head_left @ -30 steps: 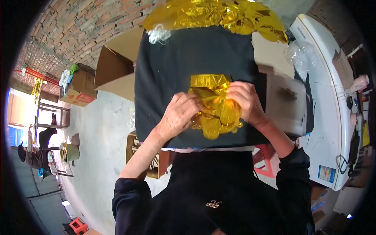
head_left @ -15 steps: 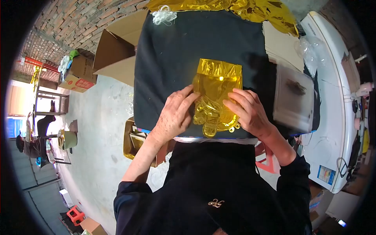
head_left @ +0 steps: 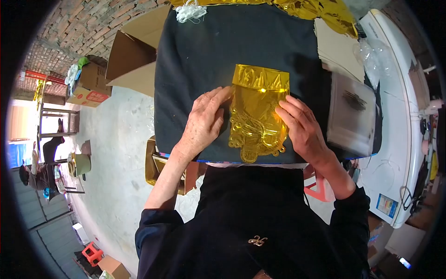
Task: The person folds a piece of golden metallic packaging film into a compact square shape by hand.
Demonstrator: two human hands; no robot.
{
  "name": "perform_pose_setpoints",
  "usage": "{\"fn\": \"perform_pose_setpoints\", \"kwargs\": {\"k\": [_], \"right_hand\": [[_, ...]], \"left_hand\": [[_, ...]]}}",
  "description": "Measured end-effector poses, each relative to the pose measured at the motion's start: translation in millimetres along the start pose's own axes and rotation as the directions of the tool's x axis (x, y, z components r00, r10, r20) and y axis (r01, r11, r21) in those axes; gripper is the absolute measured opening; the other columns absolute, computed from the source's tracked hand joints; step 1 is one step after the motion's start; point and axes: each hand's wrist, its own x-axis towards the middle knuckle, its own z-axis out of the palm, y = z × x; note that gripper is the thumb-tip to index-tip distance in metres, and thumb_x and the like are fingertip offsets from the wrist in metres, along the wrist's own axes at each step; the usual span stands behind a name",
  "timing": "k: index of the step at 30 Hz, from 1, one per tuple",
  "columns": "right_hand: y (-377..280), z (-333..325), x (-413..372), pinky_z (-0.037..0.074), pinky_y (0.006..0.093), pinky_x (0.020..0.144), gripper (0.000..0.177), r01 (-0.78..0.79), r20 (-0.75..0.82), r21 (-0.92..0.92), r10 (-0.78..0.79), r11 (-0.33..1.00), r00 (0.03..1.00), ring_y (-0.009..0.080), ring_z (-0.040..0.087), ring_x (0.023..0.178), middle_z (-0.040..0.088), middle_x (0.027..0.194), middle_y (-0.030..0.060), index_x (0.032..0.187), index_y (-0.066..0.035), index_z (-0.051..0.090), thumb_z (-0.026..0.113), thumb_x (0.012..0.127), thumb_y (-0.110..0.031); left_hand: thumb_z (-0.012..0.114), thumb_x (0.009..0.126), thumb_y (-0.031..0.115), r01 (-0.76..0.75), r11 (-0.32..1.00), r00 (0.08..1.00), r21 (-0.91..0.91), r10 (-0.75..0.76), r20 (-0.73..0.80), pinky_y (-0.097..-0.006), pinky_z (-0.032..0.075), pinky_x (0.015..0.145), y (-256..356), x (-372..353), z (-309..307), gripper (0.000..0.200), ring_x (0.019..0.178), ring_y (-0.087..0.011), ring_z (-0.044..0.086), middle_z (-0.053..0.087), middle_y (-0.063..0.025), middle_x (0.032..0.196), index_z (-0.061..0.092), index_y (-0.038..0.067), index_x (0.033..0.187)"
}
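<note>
A shiny gold foil piece (head_left: 260, 104) lies flat on the black cloth-covered table (head_left: 209, 51). It looks like an uninflated foil balloon, with a straight band across the top and a scalloped lower edge with small tabs. At its left edge rests my left hand (head_left: 204, 116), fingers stretched out and fingertips on the foil's upper left side. My right hand (head_left: 303, 124) lies along the right edge, its fingers extended and touching the foil. Neither hand is wrapped round anything.
Right of my hands sits a stack of clear plastic bags (head_left: 351, 114) near cardboard sheets (head_left: 337, 49). Gold foil sheeting (head_left: 320, 14) and a bundle of white string (head_left: 190, 11) lie along the far edge. An open cardboard box (head_left: 132, 58) stands to the left.
Both hands have slid slightly outward and upward along the foil's sides. The foil's crumpled lower part now lies flatter and wider, with more of its scalloped edge showing.
</note>
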Motion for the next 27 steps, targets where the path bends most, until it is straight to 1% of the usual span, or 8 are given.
{"fn": "perform_pose_setpoints", "kwargs": {"k": [5,8,9,12,13,19,22,27], "right_hand": [[2.9,9.5,14.9,0.049,0.0461,0.115,0.044,0.018,-0.027,-0.042,-0.019,0.999,0.999,0.0341,0.058,0.132,0.062,0.136,0.0144,0.133,-0.002,0.066,0.069,0.089,0.000],[7.1,11.7,18.9,0.051,0.0448,0.112,0.043,0.023,-0.051,-0.074,-0.027,0.997,0.998,0.0314,0.060,0.129,0.063,0.134,0.0127,0.131,-0.002,0.067,0.070,0.089,-0.001],[8.5,12.2,19.9,0.052,0.0440,0.110,0.041,0.028,-0.048,-0.084,-0.032,0.996,0.998,0.0308,0.060,0.128,0.063,0.133,0.0124,0.130,-0.002,0.068,0.071,0.089,-0.001],[9.5,13.0,22.8,0.054,0.0416,0.106,0.038,0.058,-0.033,-0.095,-0.061,0.994,0.998,0.0292,0.062,0.125,0.065,0.129,0.0116,0.126,-0.001,0.069,0.071,0.088,-0.002],[8.0,11.8,25.0,0.055,0.0408,0.105,0.038,0.079,-0.025,-0.088,-0.081,0.993,0.996,0.0288,0.062,0.124,0.065,0.127,0.0114,0.125,-0.001,0.070,0.071,0.088,-0.002],[-0.4,17.8,44.0,0.057,0.0392,0.098,0.036,0.156,0.023,0.031,-0.157,0.987,0.987,0.0290,0.065,0.112,0.068,0.117,0.0122,0.122,0.002,0.071,0.069,0.087,-0.002],[-3.3,25.7,55.2,0.057,0.0393,0.095,0.036,0.131,0.024,0.121,-0.135,0.984,0.991,0.0302,0.066,0.107,0.068,0.115,0.0140,0.122,0.004,0.071,0.069,0.086,-0.002],[-11.6,30.0,62.7,0.057,0.0396,0.092,0.037,0.055,0.014,0.143,-0.057,0.988,0.998,0.0316,0.065,0.103,0.068,0.115,0.0157,0.121,0.005,0.071,0.073,0.085,-0.002]], "left_hand": [[0.065,0.095,-0.004,0.010,1.000,0.999,0.002,-0.010,-0.040,-0.0448,0.043,0.117,-3.2,3.2,-3.2,0.059,0.134,-0.0343,0.058,0.068,-0.0141,0.139,0.053,0.006,0.152],[0.067,0.096,0.001,0.058,0.994,0.995,0.093,-0.051,-0.080,-0.0443,0.044,0.113,-5.4,6.9,-8.0,0.056,0.128,-0.0331,0.060,0.070,-0.0124,0.131,0.055,0.005,0.150],[0.071,0.095,0.007,0.075,0.988,0.991,0.136,-0.060,-0.116,-0.0431,0.045,0.105,-3.6,9.2,-7.8,0.043,0.120,-0.0313,0.060,0.070,-0.0105,0.123,0.066,0.005,0.138],[0.073,0.095,0.010,0.059,0.976,0.994,0.209,-0.037,-0.106,-0.0417,0.044,0.100,-2.2,10.4,-6.1,0.028,0.116,-0.0295,0.058,0.069,-0.0092,0.119,0.074,0.006,0.123],[0.075,0.094,0.012,0.067,0.982,0.992,0.178,-0.047,-0.114,-0.0409,0.043,0.098,-1.3,10.3,-2.3,0.020,0.113,-0.0285,0.057,0.067,-0.0082,0.116,0.078,0.007,0.112],[0.077,0.090,0.013,0.085,0.992,0.987,0.097,-0.071,-0.146,-0.0401,0.042,0.090,-4.6,10.6,5.6,0.018,0.105,-0.0271,0.056,0.066,-0.0039,0.108,0.079,0.010,0.107],[0.075,0.095,0.014,0.159,0.986,0.985,0.045,-0.155,-0.076,-0.0402,0.043,0.098,2.3,12.1,1.7,0.020,0.110,-0.0285,0.057,0.067,-0.0088,0.111,0.078,0.005,0.112],[0.074,0.096,0.014,0.137,0.990,0.989,0.014,-0.136,-0.060,-0.0402,0.043,0.099,7.7,14.6,2.2,0.022,0.109,-0.0288,0.058,0.068,-0.0096,0.112,0.078,0.004,0.115]]}}
